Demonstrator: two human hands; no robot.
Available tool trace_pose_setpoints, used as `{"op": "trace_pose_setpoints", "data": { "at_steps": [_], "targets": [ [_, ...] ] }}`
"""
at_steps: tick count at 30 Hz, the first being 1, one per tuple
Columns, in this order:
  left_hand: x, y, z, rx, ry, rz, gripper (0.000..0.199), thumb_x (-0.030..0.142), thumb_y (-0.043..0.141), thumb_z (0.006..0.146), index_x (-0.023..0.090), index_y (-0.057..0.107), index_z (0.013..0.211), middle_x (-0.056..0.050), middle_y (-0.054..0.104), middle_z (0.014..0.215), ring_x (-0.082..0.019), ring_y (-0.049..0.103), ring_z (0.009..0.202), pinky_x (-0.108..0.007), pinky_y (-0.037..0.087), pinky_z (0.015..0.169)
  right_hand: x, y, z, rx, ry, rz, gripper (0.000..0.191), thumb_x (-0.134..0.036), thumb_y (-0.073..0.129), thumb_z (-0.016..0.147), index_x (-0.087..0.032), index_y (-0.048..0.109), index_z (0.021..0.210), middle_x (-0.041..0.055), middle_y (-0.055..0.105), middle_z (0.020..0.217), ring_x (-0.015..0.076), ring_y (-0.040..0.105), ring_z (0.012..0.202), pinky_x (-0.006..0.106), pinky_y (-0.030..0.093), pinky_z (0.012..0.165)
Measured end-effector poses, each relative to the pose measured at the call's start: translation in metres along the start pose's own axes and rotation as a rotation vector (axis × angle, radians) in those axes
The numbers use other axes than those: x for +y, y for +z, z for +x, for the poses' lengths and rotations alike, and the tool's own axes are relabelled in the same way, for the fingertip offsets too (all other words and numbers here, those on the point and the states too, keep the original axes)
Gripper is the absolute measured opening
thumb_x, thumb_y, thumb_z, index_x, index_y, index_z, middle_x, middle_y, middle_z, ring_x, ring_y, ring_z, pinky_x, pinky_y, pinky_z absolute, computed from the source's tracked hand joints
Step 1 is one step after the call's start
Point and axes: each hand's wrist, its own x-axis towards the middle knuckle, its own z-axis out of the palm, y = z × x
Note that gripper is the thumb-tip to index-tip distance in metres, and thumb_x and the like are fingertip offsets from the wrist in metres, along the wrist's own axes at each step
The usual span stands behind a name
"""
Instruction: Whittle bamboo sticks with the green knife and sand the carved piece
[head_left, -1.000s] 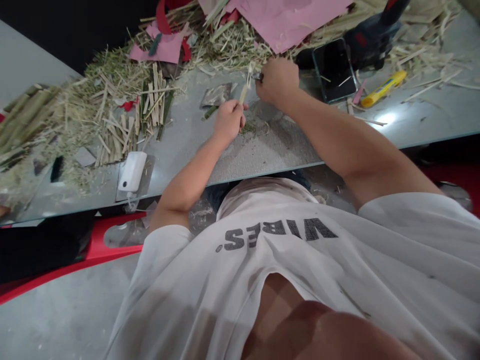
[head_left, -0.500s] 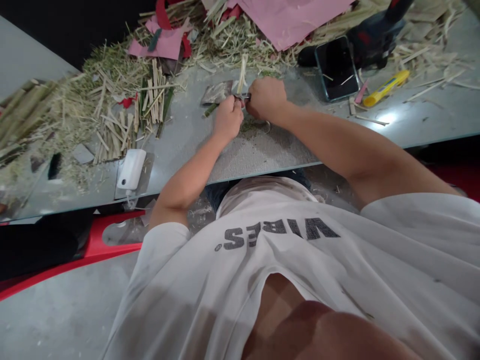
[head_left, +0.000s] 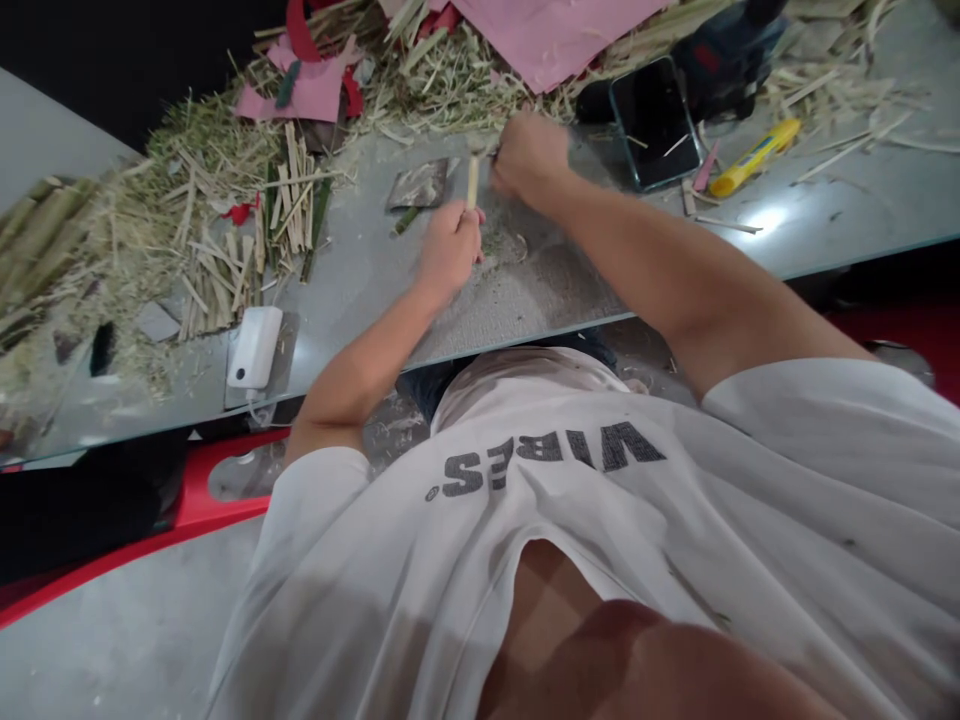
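My left hand [head_left: 451, 245] is closed around a pale bamboo strip [head_left: 473, 180], which stands up out of the fist and points away from me. To its right and a little farther off, my right hand [head_left: 534, 158] is curled shut and blurred by motion. A small dark bit of a knife [head_left: 493, 153] shows at its fingers; the rest is hidden in the grip. Left of the strip, a flat grey-brown piece [head_left: 418, 186] lies on the glass table [head_left: 360, 300]. A short green bamboo piece [head_left: 405, 221] lies just below it.
Shavings [head_left: 420, 100] and pink paper [head_left: 555, 35] cover the back. Cut bamboo sticks [head_left: 296, 195] and a white power bank [head_left: 255, 347] lie left. A phone [head_left: 655, 122], a dark power tool [head_left: 727, 60] and a yellow utility knife [head_left: 754, 158] lie right.
My hands, together at the knife before, are now apart. The right hand has moved away from me with the knife, and the bamboo strip stands out from my left fist. The view has shifted slightly.
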Motion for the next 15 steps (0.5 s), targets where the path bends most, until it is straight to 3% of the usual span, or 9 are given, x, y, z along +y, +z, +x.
{"op": "trace_pose_setpoints", "data": {
  "at_steps": [4,8,12,15],
  "targets": [
    [0.001,0.002,-0.003,0.032,0.037,-0.068,0.042,0.026,0.048,0.128,0.026,0.057,0.087,0.006,0.044,0.054,-0.016,0.052,0.055,-0.032,0.047,0.063,0.012,0.002,0.013,0.03,0.05,-0.001,0.036,-0.02,0.069,0.115,-0.004,0.083,0.144,0.0254,0.077,0.139,0.0368,0.077,0.132,0.044,0.06,0.115],
    [0.0,-0.011,0.008,0.0,-0.038,-0.056,0.041,0.047,0.068,0.123,0.025,0.063,0.089,-0.001,0.061,0.062,-0.021,0.068,0.062,-0.032,0.051,0.061,0.015,0.0,0.015,0.03,0.034,0.0,0.037,-0.025,0.067,0.118,-0.005,0.084,0.144,0.0248,0.077,0.139,0.0364,0.077,0.131,0.044,0.06,0.116],
    [0.0,-0.029,0.019,-0.054,-0.072,-0.118,0.029,0.032,0.07,0.12,0.022,0.071,0.094,-0.005,0.077,0.078,-0.017,0.069,0.064,-0.031,0.06,0.068,0.014,-0.007,0.009,0.047,-0.009,-0.015,0.038,-0.025,0.071,0.115,-0.003,0.086,0.142,0.0285,0.077,0.136,0.045,0.077,0.133,0.053,0.061,0.115],
    [0.0,-0.032,0.025,-0.043,-0.099,-0.094,0.027,0.027,0.065,0.123,0.02,0.071,0.098,-0.003,0.071,0.073,-0.015,0.068,0.059,-0.026,0.055,0.064,0.012,-0.013,0.002,0.065,-0.048,-0.019,0.036,-0.024,0.072,0.115,-0.001,0.088,0.138,0.0298,0.077,0.131,0.0494,0.077,0.131,0.058,0.062,0.114]
  ]
}}
